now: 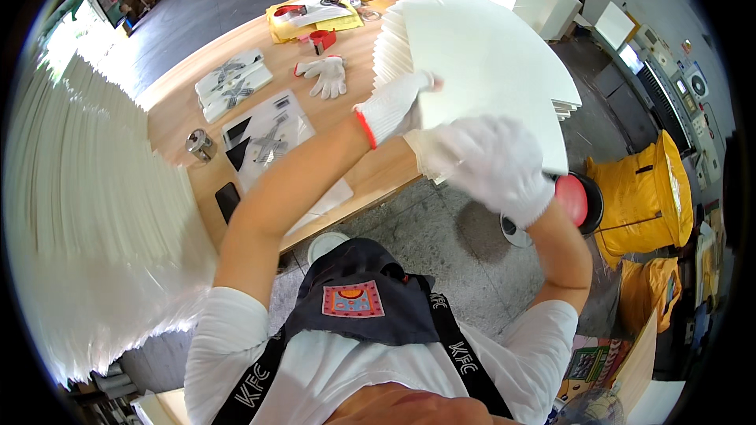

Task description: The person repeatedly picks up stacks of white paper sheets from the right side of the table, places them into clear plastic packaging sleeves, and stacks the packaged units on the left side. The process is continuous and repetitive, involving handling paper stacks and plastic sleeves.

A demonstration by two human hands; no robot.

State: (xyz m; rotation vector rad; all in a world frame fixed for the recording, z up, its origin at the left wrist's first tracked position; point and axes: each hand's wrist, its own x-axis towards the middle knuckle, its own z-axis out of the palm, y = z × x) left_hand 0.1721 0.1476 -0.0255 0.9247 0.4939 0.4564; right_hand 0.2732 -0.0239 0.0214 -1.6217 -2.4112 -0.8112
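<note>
A light wooden tabletop (177,102) carries a fanned stack of white sheets (472,47) at three o'clock, a spare pair of white gloves (324,75) at centre, clear bagged packets (232,83) at nine, a small metal tin (200,144) and a black phone (227,200) at seven, and red tape rolls (319,38) and yellow papers (279,27) at twelve

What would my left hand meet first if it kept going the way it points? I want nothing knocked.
The left hand already touches the fanned white sheets; going on up and right it would likely slide over that stack. Depth is unclear.
</note>
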